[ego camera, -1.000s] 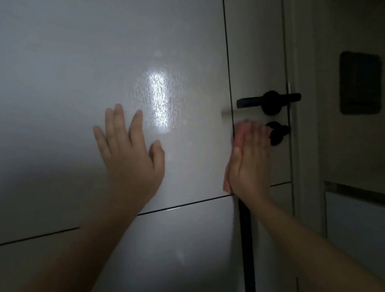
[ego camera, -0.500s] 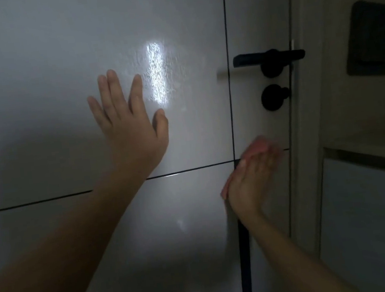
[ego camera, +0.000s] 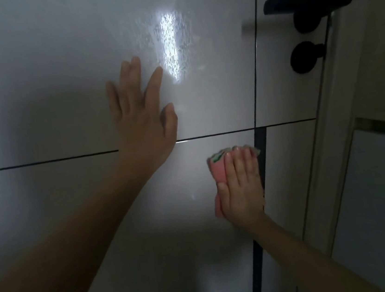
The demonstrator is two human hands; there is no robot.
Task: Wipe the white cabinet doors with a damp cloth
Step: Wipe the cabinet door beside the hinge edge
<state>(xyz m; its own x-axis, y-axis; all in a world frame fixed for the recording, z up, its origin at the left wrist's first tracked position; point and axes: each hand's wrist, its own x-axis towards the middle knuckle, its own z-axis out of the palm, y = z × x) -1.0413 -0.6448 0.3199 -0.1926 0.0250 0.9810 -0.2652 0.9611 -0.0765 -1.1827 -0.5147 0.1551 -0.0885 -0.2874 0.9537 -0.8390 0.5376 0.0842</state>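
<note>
You are wiping the lower door (ego camera: 147, 224). Your right hand (ego camera: 241, 188) presses the cloth (ego camera: 218, 169) flat; your left hand (ego camera: 142, 113) rests open, upper middle. Next, rub sideways.

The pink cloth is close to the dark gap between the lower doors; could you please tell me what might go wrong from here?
1. The pink cloth, pressed flat under the right hand, sits beside the dark vertical gap; an edge might catch there.
2. The left hand lies flat on the upper door and may leave prints near the streaky glare patch.
3. An upward stroke could knock the black handle.
</note>
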